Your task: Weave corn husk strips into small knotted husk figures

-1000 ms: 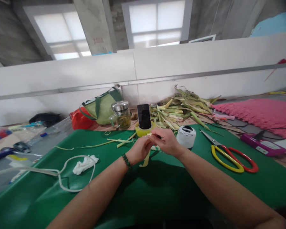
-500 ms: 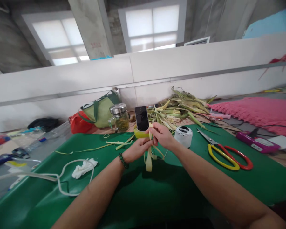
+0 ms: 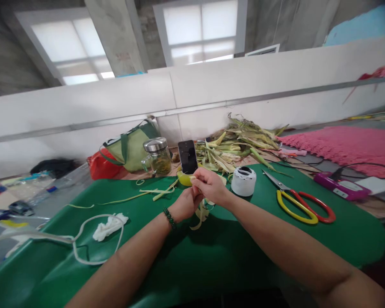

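Note:
My left hand and my right hand meet above the green mat, both closed on a bundle of pale yellow-green leaf strips. The strip ends curl down below my hands onto the mat. A green bead bracelet sits on my left wrist. Just behind my hands a black phone stands upright in a yellow holder.
A white roll and yellow-and-red scissors lie right of my hands. Loose strips, a white cord and a crumpled tissue lie left. Behind stand a glass jar, a green bag, a leaf pile and a pink mat.
My hands have shifted a little left and closer together on the strips. The hanging strip ends have curled up shorter under my hands than half a second ago.

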`<action>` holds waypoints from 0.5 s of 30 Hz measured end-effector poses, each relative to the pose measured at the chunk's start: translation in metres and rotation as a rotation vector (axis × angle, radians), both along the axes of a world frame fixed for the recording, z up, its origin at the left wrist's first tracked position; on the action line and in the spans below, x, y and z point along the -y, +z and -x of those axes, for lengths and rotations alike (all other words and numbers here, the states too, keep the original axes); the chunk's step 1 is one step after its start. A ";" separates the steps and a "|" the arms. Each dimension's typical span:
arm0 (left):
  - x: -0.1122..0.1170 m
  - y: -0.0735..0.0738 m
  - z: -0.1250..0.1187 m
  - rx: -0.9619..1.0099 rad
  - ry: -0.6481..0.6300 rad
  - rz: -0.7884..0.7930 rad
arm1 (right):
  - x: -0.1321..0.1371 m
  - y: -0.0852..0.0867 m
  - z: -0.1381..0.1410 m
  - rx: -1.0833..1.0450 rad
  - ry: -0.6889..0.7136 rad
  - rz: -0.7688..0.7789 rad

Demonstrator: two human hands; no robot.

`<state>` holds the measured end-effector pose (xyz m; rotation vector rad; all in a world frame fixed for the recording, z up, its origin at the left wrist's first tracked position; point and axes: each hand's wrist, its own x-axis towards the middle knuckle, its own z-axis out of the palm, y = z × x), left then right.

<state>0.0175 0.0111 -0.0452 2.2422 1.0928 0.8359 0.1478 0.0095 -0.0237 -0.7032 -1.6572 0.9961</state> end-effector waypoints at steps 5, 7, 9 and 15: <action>0.000 0.010 0.002 0.057 -0.031 0.088 | -0.012 0.007 -0.013 0.033 -0.037 0.029; -0.003 0.016 0.006 0.145 -0.006 0.119 | -0.015 0.012 -0.022 0.165 -0.203 -0.086; -0.005 0.022 0.012 0.231 0.033 0.116 | -0.016 0.015 -0.029 0.391 -0.299 -0.176; -0.006 0.032 0.022 0.310 0.098 0.137 | -0.019 0.012 -0.035 0.650 -0.103 -0.271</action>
